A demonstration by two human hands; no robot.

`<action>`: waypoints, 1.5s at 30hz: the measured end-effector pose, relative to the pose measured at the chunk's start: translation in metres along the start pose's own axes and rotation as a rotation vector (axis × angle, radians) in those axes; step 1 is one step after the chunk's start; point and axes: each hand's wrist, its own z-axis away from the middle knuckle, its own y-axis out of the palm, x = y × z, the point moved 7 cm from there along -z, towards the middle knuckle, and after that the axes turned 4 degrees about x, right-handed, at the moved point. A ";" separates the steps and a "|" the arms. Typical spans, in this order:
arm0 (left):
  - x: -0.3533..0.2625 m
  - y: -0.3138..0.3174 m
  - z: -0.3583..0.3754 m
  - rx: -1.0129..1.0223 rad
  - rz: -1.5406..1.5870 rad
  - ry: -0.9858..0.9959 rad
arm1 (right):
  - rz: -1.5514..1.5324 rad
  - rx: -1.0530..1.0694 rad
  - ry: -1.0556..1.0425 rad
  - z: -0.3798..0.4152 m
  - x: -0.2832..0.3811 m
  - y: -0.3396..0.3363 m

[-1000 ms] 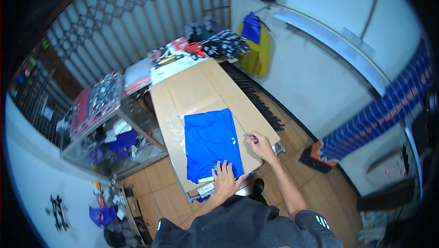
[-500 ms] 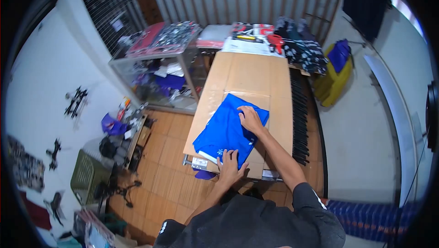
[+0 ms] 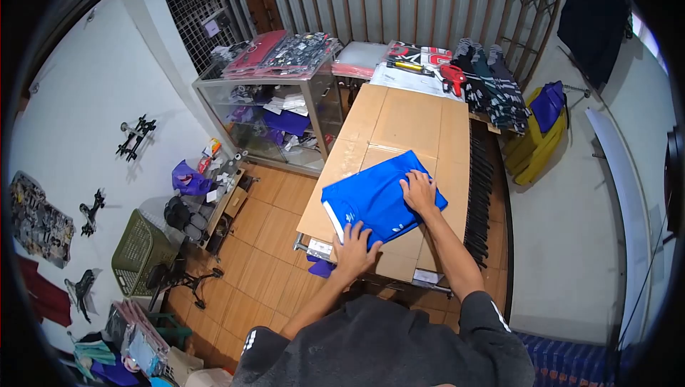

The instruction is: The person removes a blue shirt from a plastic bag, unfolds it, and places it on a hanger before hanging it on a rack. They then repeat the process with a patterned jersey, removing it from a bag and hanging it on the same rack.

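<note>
Blue garment [image 3: 374, 198] swung clockwise since last frame, so its white edge [image 3: 332, 220] faces lower left; sits mid-frame on tabletop [image 3: 407, 119]. Person's left hand [image 3: 353, 250] spread, unclenched, at lower edge; right hand [image 3: 419, 193] on right side, can't tell if gripping.

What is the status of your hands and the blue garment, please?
Left hand at the blue garment's near edge. Right hand on its right side. Garment lying on cardboard. No obstruction visible.
</note>
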 end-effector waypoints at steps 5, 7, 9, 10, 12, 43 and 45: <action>0.031 -0.021 -0.055 -0.026 -0.070 -0.052 | 0.136 -0.044 0.202 0.050 -0.023 -0.046; 0.043 -0.017 -0.087 -0.008 -0.064 -0.043 | 0.178 -0.042 0.275 0.073 -0.021 -0.060; 0.047 -0.011 -0.120 0.032 -0.054 -0.027 | 0.174 -0.039 0.326 0.096 -0.010 -0.071; 0.047 -0.008 -0.137 0.053 -0.069 -0.018 | 0.175 -0.036 0.349 0.107 -0.002 -0.074; 0.044 -0.002 -0.172 0.091 -0.083 -0.003 | 0.163 -0.043 0.386 0.126 0.016 -0.080; 0.036 0.003 -0.332 -0.238 0.313 0.285 | -0.074 -0.161 0.773 -0.036 -0.114 -0.011; 0.035 0.004 -0.333 -0.243 0.337 0.306 | -0.099 -0.137 0.743 -0.050 -0.124 -0.005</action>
